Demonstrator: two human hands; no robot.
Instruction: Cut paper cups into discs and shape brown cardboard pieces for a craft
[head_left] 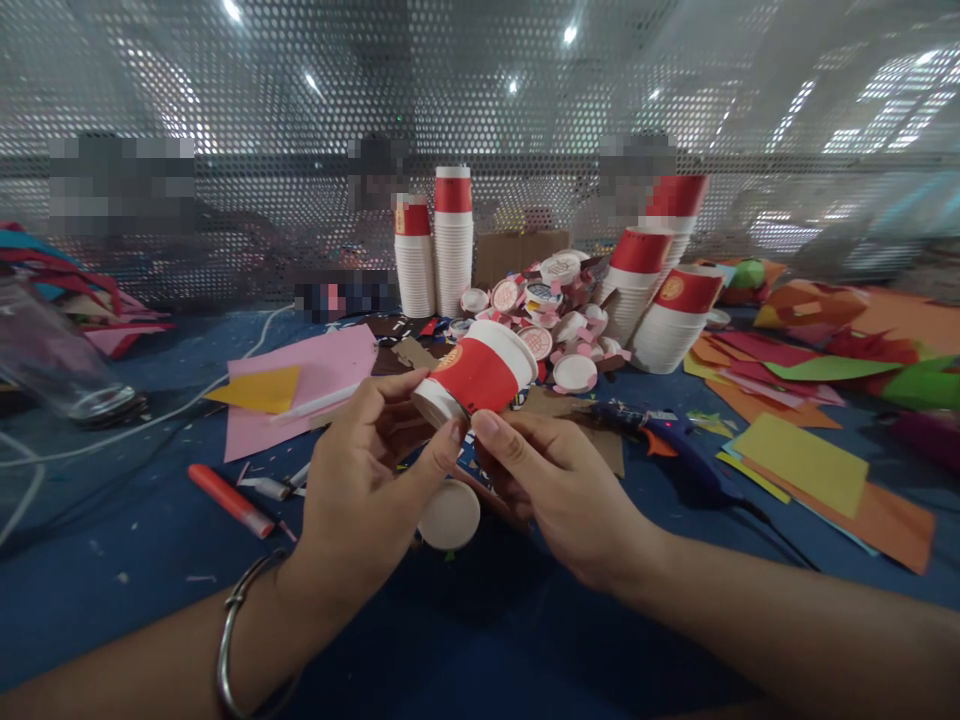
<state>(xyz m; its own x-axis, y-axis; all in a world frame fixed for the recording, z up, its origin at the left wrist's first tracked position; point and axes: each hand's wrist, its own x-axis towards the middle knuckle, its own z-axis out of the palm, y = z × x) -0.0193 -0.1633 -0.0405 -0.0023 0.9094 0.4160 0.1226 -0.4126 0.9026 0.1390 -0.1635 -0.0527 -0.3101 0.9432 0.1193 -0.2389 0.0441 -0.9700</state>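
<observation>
We pinch a tipped red-and-white paper cup point(484, 372) with our left hand point(367, 475), and our right hand point(566, 490) curls beside it, maybe gripping, but we can't tell.

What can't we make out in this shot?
All in the head view:
- Inside of the held paper cup: hidden by its own wall.
- Right hand fingertips: hidden behind its thumb and knuckles, so its grip is unclear.
- Yellow emblem on the cup: too small and blurred to read.
- Glass vessel: cut off by the left edge.
- Far end of the glue gun cord: lost behind the right forearm.
</observation>
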